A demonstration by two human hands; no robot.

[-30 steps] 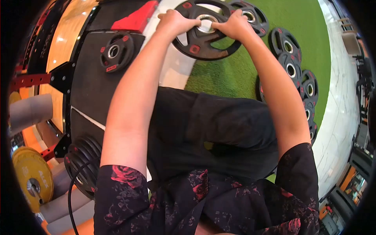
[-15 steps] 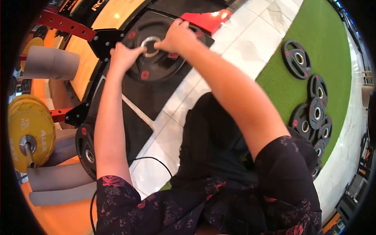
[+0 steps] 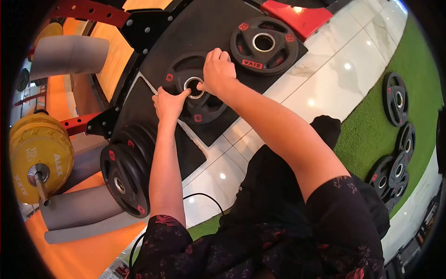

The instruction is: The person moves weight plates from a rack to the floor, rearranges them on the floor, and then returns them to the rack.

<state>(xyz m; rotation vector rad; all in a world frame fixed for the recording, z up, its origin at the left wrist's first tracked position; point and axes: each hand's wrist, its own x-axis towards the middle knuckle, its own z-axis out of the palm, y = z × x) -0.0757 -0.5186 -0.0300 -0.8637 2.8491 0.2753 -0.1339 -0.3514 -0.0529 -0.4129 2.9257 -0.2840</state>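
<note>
A black weight plate (image 3: 204,114) with red marks and a metal centre ring is over the dark rubber mat. My left hand (image 3: 169,104) grips its near-left side, thumb at the centre ring and fingers at a grip opening. My right hand (image 3: 219,72) is closed on its upper right side, thumb also at the ring. Part of the plate is hidden behind both hands. Another black plate (image 3: 253,49), lettered ZIVA, lies flat on the mat just beyond my right hand.
Several black plates (image 3: 120,186) lean together beside my left forearm. More plates (image 3: 396,100) lie on the green turf at right. A barbell with yellow plates (image 3: 55,153), grey foam rolls (image 3: 83,207) and a red and black rack (image 3: 144,30) are at left. A red base piece (image 3: 299,18) stands beyond the mat.
My hands and the held plate have come away from the ZIVA plate, which now shows fully. The view has shifted, bringing more of the leaning plates at left into sight.
</note>
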